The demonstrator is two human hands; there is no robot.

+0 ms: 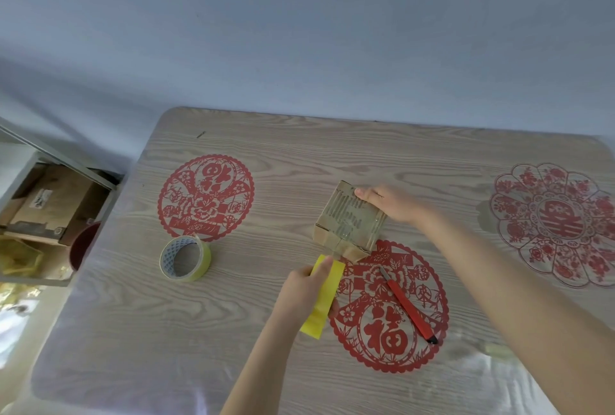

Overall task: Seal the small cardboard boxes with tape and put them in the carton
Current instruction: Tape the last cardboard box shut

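Observation:
A small worn cardboard box (349,220) stands tilted on the wooden table (266,331), its flap end turned toward me. My right hand (392,203) grips the box's far right edge, fingers over the top. My left hand (307,285) pinches a cut strip of yellow tape (324,298), holding it just below the box's near flaps; whether the strip's top end touches the box I cannot tell. The roll of yellow tape (185,259) lies flat to the left of the hands.
A red utility knife (407,306) lies on the red paper-cut beneath the box. Two more red paper-cuts decorate the table, at the left and far right. Off the table's left edge is a shelf with cardboard boxes (50,205) and a dark red bowl (85,245).

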